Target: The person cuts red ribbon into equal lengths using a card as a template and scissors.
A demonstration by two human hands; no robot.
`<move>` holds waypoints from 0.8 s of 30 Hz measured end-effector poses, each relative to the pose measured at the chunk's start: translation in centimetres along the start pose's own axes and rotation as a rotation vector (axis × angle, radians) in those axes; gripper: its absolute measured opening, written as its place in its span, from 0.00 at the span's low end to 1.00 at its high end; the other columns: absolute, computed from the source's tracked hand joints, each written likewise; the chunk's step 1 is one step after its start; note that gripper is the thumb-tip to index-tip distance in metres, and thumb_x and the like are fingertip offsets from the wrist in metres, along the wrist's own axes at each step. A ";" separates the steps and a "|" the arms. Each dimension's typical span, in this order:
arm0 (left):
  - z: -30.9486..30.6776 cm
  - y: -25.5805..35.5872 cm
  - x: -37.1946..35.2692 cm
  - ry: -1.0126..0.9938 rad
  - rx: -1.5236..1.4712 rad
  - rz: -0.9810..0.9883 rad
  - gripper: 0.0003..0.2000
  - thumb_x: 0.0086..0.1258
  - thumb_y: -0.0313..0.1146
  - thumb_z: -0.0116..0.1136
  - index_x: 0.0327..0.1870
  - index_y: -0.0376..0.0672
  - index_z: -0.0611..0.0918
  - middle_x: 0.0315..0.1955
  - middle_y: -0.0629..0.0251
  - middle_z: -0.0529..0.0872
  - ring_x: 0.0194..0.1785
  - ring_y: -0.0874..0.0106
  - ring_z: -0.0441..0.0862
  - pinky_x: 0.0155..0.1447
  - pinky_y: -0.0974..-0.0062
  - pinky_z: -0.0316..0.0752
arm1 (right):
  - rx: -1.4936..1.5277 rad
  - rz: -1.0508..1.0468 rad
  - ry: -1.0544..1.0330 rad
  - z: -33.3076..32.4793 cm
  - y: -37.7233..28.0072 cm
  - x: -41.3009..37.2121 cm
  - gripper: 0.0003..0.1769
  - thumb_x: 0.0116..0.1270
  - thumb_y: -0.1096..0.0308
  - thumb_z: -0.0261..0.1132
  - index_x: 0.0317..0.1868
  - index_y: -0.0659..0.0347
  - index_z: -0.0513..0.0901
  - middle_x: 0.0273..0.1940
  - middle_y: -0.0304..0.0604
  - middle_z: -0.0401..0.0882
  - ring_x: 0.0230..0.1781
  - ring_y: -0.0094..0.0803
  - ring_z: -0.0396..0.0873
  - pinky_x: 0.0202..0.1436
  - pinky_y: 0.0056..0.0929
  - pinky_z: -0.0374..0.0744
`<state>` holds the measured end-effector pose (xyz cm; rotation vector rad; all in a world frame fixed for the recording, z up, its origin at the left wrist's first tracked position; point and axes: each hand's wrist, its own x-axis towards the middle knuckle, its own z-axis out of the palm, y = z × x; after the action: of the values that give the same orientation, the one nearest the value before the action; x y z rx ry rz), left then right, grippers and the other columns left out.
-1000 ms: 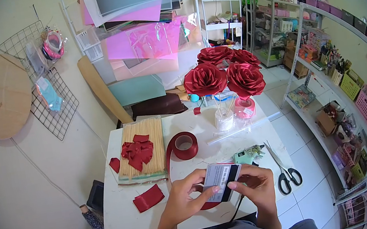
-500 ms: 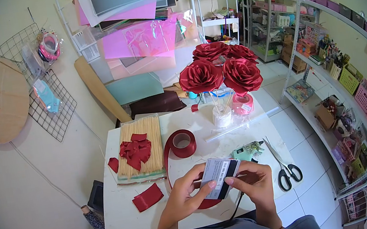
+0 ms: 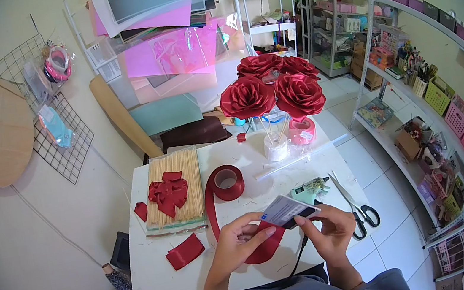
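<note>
A card (image 3: pixel 287 209) with a pale printed face and a dark stripe is tilted between my hands above the table. My left hand (image 3: pixel 242 242) is closed at its left end, the thumb below the card near the red ribbon. My right hand (image 3: pixel 330 231) pinches the right end, thumb on the dark stripe. A red satin ribbon (image 3: pixel 263 253) runs from its roll (image 3: pixel 235 189), passes behind my left hand and rises beneath the card; its end is hidden. Cut red ribbon pieces (image 3: pixel 185 251) lie left of my left hand.
Red petals (image 3: pixel 168 192) lie on bundled wooden sticks (image 3: pixel 151 168). Red ribbon roses (image 3: pixel 300 94) stand in a white holder (image 3: pixel 276 147), beside a pink roll (image 3: pixel 302 132). A green glue gun (image 3: pixel 307 191) and black-handled scissors (image 3: pixel 366 218) lie at right. Shelves (image 3: pixel 397 87) line the right wall.
The card has tilted flatter and moved slightly right, and my left thumb has come off its face. More red ribbon shows below it. The view has shifted slightly.
</note>
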<state>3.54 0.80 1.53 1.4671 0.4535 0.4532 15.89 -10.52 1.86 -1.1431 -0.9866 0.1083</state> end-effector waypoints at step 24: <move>-0.7 1.5 -0.6 -0.102 -0.173 0.049 0.21 0.57 0.22 0.52 0.52 0.37 0.64 0.37 0.56 0.78 0.39 0.76 0.75 0.42 0.83 0.69 | -0.751 -1.013 -0.591 -0.7 0.6 1.7 0.15 0.42 0.71 0.58 0.35 0.64 0.77 0.37 0.46 0.75 0.35 0.36 0.76 0.35 0.25 0.78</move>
<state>2.62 1.17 2.98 1.3297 0.2901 0.4431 17.61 -9.85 2.40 -1.1449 -2.1461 -0.8451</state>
